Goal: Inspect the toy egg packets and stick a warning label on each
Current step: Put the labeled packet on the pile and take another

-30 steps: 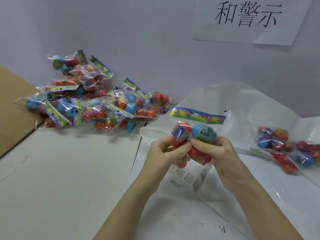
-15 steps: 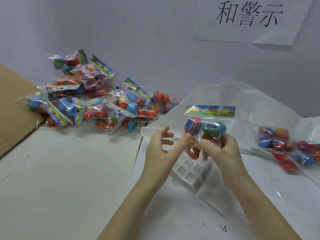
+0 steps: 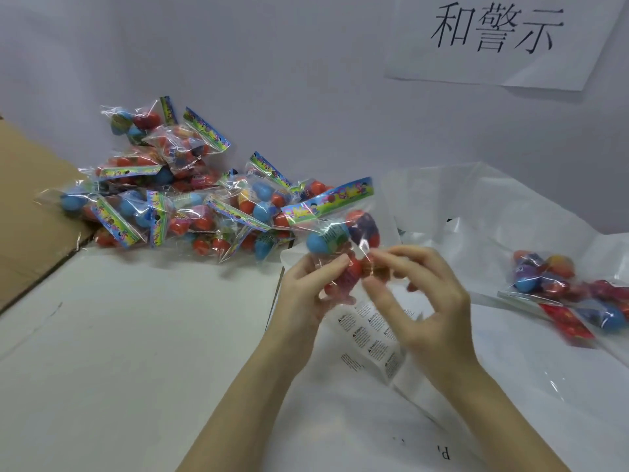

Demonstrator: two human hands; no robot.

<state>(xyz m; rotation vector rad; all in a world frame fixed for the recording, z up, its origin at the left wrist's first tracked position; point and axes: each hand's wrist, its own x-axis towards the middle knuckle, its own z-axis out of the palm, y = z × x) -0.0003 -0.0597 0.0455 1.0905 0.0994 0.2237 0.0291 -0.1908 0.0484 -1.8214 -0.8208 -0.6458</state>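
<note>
Behind a white table (image 3: 119, 352), a wall (image 3: 272, 80) backs a heap of packets (image 3: 177, 206). Left hand (image 3: 306, 294) grips one packet (image 3: 337, 240); right hand's (image 3: 429, 301) curled fingertips pinch its plastic.

The right hand (image 3: 422, 301) is blurring at centre frame, its thumb smeared. The held packet (image 3: 337, 240) is hiding behind both hands' fingers. The label sheet (image 3: 372, 338) print is reading too small. The wall sign (image 3: 500, 39) is running off the top edge.

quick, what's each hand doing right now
Left hand: grips the clear plastic packet of coloured toy eggs.
Right hand: fingers curled at the same packet; grip unclear.
</note>
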